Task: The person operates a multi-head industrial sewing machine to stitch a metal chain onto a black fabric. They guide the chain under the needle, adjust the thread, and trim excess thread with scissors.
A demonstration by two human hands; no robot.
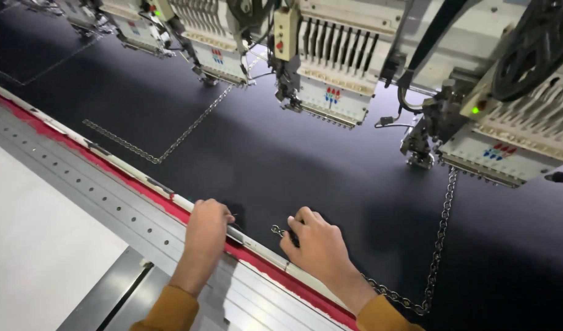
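dark navy fabric (281, 159), chain-stitch line (280, 233) running along frame edge (171, 205); left hand (206, 228) pinching thread, right hand (318, 242) curled on stitching, open cloth beyond.

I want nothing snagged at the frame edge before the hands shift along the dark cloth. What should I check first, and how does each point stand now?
1. Left hand off the stitching: ok, it rests on the frame rail, beside the cloth.
2. Right hand placed on the work: ok, its fingers sit at the near end of the chain stitching.
3. Hands apart from the embroidery heads: ok, both are at the near edge.
4. Cloth flat between the hands: ok, no folds show.
5. Heads stopped: cannot tell from one picture.
6. What the fingers pinch: cannot tell, too small.
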